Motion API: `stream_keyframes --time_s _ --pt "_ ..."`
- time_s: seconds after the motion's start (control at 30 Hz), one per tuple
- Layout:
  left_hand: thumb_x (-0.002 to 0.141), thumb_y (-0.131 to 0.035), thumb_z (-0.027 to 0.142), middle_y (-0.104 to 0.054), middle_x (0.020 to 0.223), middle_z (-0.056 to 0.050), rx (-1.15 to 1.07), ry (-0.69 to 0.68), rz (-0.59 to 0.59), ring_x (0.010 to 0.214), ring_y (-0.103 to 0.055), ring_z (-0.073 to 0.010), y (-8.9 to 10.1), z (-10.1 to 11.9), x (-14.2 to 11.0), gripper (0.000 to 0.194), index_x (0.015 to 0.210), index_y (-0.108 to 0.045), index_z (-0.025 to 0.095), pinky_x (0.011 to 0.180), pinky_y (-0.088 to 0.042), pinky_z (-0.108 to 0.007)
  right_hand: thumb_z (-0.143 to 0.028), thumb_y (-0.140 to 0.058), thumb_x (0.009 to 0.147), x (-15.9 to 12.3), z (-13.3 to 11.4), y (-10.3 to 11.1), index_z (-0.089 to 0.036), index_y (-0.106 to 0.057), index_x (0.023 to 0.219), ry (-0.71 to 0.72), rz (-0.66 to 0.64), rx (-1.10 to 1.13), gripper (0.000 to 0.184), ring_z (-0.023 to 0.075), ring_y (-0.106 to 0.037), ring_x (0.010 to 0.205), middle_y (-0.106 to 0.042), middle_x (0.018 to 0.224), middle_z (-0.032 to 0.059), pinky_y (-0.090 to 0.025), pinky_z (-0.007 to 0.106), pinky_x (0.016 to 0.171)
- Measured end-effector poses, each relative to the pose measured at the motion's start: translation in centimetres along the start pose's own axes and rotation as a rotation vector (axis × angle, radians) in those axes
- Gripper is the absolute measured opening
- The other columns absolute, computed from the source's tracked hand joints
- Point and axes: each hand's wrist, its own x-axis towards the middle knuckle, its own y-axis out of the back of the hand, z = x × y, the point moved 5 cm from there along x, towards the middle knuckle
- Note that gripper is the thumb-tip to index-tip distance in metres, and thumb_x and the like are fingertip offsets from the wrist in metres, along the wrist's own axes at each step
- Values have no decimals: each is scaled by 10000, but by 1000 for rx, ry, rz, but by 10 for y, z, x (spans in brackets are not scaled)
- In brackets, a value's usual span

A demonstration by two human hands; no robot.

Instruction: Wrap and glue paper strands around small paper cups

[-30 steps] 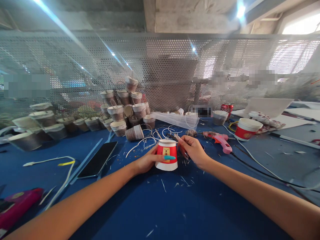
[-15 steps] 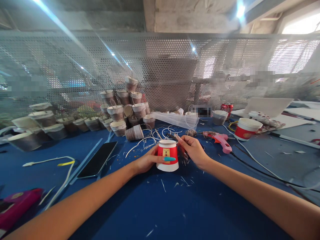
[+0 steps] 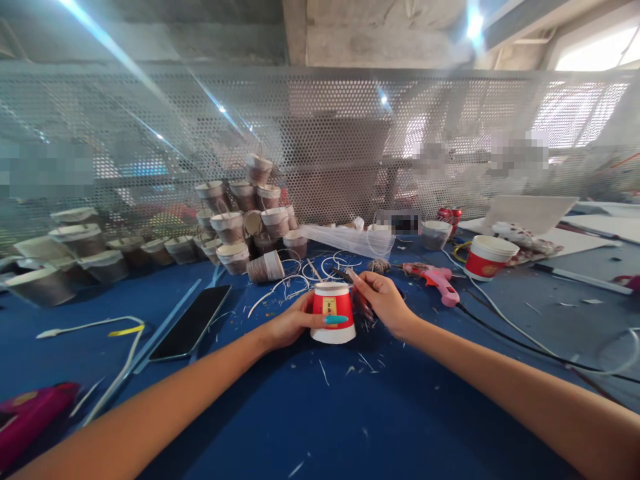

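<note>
My left hand [image 3: 293, 320] is wrapped round a red and white paper cup [image 3: 333, 337], its thumb with a long teal nail lying across the yellow label. The cup narrows towards the top, so it appears upside down. At the cup's upper right edge, my right hand [image 3: 383, 300] is closed in a pinch on a thin dark tool [image 3: 341, 273], whose kind is too small to make out. Its other fingers curl down beside the cup, partly in shadow. Loose white cord [image 3: 300, 283] lies in coils just behind the cup.
Fabric-covered cups [image 3: 230, 227] are stacked at the back left. A phone [image 3: 193, 323] lies left, a magenta tool [image 3: 35, 417] at the front left corner. On the right are a pink glue gun [image 3: 440, 283] with its black cable, another red cup [image 3: 489, 260] and a ball of twine [image 3: 379, 266].
The whole view has shifted slightly, so things appear a little further left. Both hands keep their grip, and the cup stays upside down in almost the same place.
</note>
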Motion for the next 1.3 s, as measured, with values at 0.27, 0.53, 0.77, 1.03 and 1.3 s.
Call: stream_keyframes --time_s 0.27,0.53,0.77,1.03,1.3 --pt "561 -740 153 -664 956 -105 -20 -56 -31 840 -625 -213 -1 1 0 580 1098 -524 122 782 -458 -344 -634 -497 702 2 1 3 -200 -447 635 -30 32 22 441 69 -330 356 -363 428 -79 -293 221 358" --pt "564 -721 125 -678 948 -85 -222 -98 188 874 -634 -226 9 3 5 528 1066 -560 132 837 -452 -359 -507 -352 831 -3 -17 25 -211 -419 788 245 346 -560 307 192 -451 824 -486 816 43 -382 382 815" --pt "561 -691 163 -696 812 -65 -321 -75 280 728 -637 -203 14 4 3 385 937 -614 124 705 -504 -353 -384 -353 850 -6 -19 20 -201 -398 809 341 306 -977 194 219 -404 856 -458 885 82 -361 410 803" --pt "493 -760 177 -679 867 -66 -300 -140 264 761 -627 -188 16 2 2 552 1007 -562 130 741 -482 -320 -383 -357 839 -15 -30 15 -184 -457 844 239 389 -1239 223 276 -423 882 -512 929 111 -347 425 734" --pt "485 -777 116 -661 860 -31 -178 -165 338 770 -624 -162 17 4 1 581 1012 -537 154 728 -484 -289 -326 -360 830 -9 -27 25 -159 -535 850 225 260 -1486 243 287 -440 878 -559 913 137 -360 401 700"
